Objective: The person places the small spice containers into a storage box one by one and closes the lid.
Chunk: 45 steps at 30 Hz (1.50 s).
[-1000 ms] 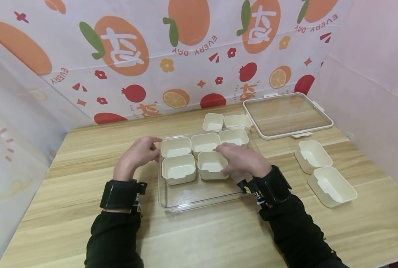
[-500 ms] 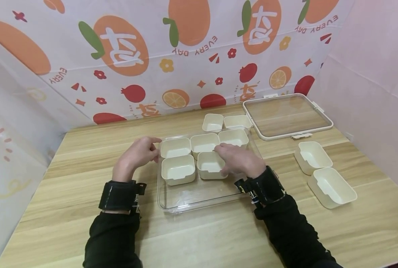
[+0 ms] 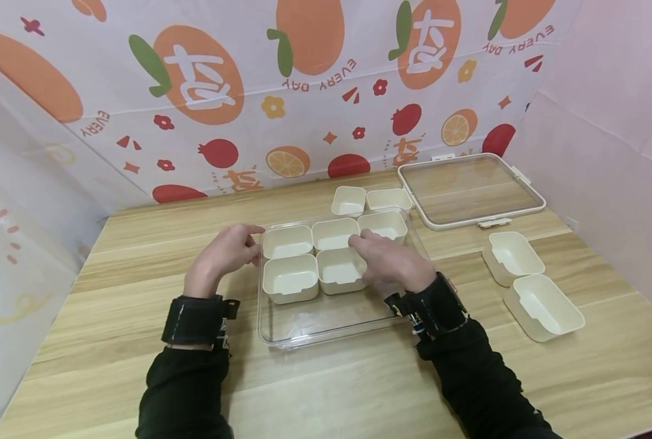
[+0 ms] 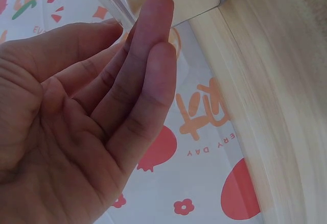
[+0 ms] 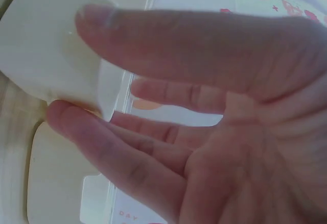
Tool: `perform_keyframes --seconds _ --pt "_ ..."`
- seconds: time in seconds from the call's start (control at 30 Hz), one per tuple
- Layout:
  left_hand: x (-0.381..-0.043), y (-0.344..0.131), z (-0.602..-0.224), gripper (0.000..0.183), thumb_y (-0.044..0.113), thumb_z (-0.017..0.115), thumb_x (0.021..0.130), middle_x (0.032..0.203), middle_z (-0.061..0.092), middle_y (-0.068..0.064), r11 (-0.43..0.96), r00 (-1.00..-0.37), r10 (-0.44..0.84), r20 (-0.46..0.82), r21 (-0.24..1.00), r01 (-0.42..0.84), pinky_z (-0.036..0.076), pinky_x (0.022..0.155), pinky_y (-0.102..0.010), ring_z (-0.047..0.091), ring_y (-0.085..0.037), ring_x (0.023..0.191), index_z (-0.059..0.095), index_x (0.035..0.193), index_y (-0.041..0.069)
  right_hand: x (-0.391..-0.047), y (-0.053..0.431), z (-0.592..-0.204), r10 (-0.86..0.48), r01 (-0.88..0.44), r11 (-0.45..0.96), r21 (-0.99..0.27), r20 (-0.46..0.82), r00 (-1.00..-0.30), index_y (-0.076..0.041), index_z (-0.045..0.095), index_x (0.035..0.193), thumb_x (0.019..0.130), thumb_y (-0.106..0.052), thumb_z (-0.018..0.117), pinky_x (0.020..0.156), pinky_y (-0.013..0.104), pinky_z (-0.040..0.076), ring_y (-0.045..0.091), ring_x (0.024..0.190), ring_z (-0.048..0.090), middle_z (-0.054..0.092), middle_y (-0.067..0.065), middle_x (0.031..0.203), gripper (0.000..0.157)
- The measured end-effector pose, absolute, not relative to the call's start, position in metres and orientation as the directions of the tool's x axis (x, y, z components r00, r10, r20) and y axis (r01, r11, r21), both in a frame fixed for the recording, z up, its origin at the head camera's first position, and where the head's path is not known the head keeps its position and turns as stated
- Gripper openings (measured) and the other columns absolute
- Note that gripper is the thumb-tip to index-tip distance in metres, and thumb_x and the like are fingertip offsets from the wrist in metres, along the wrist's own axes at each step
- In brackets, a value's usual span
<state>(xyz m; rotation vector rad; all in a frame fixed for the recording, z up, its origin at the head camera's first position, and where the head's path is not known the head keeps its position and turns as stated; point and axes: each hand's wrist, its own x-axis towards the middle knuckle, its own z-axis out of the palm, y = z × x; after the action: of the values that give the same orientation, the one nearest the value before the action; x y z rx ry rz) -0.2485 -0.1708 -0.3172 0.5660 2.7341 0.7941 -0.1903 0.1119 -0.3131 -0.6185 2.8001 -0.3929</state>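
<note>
In the head view a clear plastic box (image 3: 331,335) holds several cream containers, three in the back row and two in front. My right hand (image 3: 394,262) grips the right side of the second front container (image 3: 341,268), thumb at its near corner and index finger at its far one. That container stands right beside the front-left container (image 3: 290,277). At the box's left wall, the fingers of my left hand (image 3: 224,253) rest near the back corner. The left wrist view shows this hand's fingertips (image 4: 156,9) against the outside of the box, with slightly bent fingers.
Behind the box stand two smaller cream containers (image 3: 350,200). A clear lid (image 3: 471,189) with a cream frame lies at the back right. Two more containers, one rear (image 3: 515,253) and one front (image 3: 548,305), sit on the wooden table (image 3: 111,341) at right.
My right hand has moved slightly left with the second front container, closing the gap to the front-left one. My left hand stays at the box's left wall.
</note>
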Motion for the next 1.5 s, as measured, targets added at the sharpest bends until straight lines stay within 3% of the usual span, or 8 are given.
perform_keyframes --seconds 0.23,0.47,0.77,1.5 --pt "-0.2485 -0.1708 -0.3184 0.043 0.001 0.047 0.084 0.071 0.062 -0.011 0.784 -0.899 0.422 -0.118 0.545 0.297 0.037 0.056 -0.032 0.060 -0.024 0.070 0.043 0.126 -0.008 -0.1940 0.1126 -0.3159 -0.440 -0.401 0.876 -0.268 -0.104 -0.892 -0.001 0.053 0.097 0.069 -0.010 0.073 0.064 0.031 0.048 0.017 0.072 0.053 0.056 0.006 0.082 0.037" --pt "-0.2480 -0.1707 -0.3179 0.043 0.001 0.047 0.084 0.070 0.062 -0.011 0.787 -0.898 0.421 -0.126 0.543 0.292 0.037 0.057 -0.033 0.058 -0.025 0.070 0.042 0.126 -0.008 -0.1960 0.1125 -0.3173 -0.458 -0.427 0.870 -0.247 -0.082 -0.885 -0.007 0.059 0.070 0.065 -0.008 0.073 0.050 0.026 0.044 0.013 0.056 0.050 0.056 0.002 0.065 0.016" --pt "-0.2481 -0.1707 -0.3188 0.043 0.000 0.047 0.084 0.070 0.062 -0.011 0.790 -0.898 0.419 -0.132 0.541 0.289 0.037 0.056 -0.032 0.059 -0.025 0.070 0.042 0.126 -0.009 -0.1956 0.1125 -0.3189 -0.459 -0.430 0.870 -0.240 -0.077 -0.885 -0.009 0.057 0.067 0.065 -0.008 0.073 0.049 0.026 0.044 0.013 0.055 0.050 0.056 0.002 0.064 0.016" --pt "-0.2490 -0.1688 -0.3191 0.044 -0.001 0.047 0.083 0.070 0.062 -0.011 0.786 -0.900 0.421 -0.117 0.541 0.297 0.034 0.052 -0.031 0.059 -0.025 0.068 0.042 0.126 -0.010 -0.1954 0.1151 -0.3168 -0.446 -0.411 0.879 -0.243 -0.112 -0.888 -0.006 0.058 0.077 0.068 -0.011 0.071 0.053 0.029 0.043 0.015 0.060 0.050 0.056 0.003 0.069 0.016"
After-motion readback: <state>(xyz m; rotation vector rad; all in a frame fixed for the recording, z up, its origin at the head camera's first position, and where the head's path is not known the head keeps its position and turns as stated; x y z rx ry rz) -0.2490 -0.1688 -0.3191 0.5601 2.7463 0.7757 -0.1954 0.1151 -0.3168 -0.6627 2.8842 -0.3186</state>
